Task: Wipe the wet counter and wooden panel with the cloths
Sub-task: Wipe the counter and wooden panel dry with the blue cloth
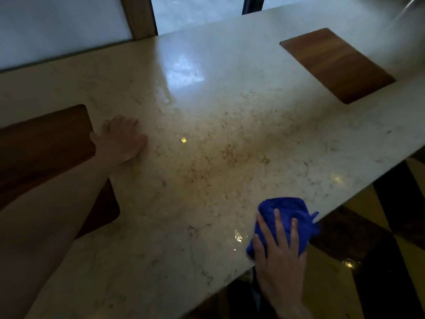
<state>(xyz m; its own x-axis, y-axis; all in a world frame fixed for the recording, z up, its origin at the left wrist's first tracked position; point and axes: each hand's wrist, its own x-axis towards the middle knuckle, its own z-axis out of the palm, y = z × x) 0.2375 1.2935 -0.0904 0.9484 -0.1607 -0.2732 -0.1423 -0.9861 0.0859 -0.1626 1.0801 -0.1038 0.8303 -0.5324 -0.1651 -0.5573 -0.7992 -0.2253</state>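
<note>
Marble-patterned counter point(230, 116), pale with brown veining, runs diagonally across the view; its near edge falls away at lower right above a dark and yellow patterned floor point(345, 272). The surface is glossy, with a bright window reflection toward the far side and a small patch of glinting water point(238, 239) near the front edge, just left of the cloth.

Blue cloth point(285, 217), bunched and folded, lies on the counter at its near edge, one corner overhanging. The right hand point(280, 256) rests on top of it, palm down, fingers straight and spread, pressing the cloth flat against the stone rather than curling round it. The wrist extends off the counter edge toward the viewer.

The left hand point(122, 139) lies flat on the counter toward the left, fingers extended and close together, holding nothing; its outline is somewhat blurred. It sits just beside the right edge of a dark wooden panel point(46, 143) set into the counter, with the thumb at or over that edge. The bare left forearm crosses over the near part of this panel.

A second wooden panel point(338, 65), lighter brown, is inset toward the far right, well apart from both hands.

A small yellow speck point(183, 140) shows on the stone between the two hands; what it is cannot be told.

Only one cloth is in view
</note>
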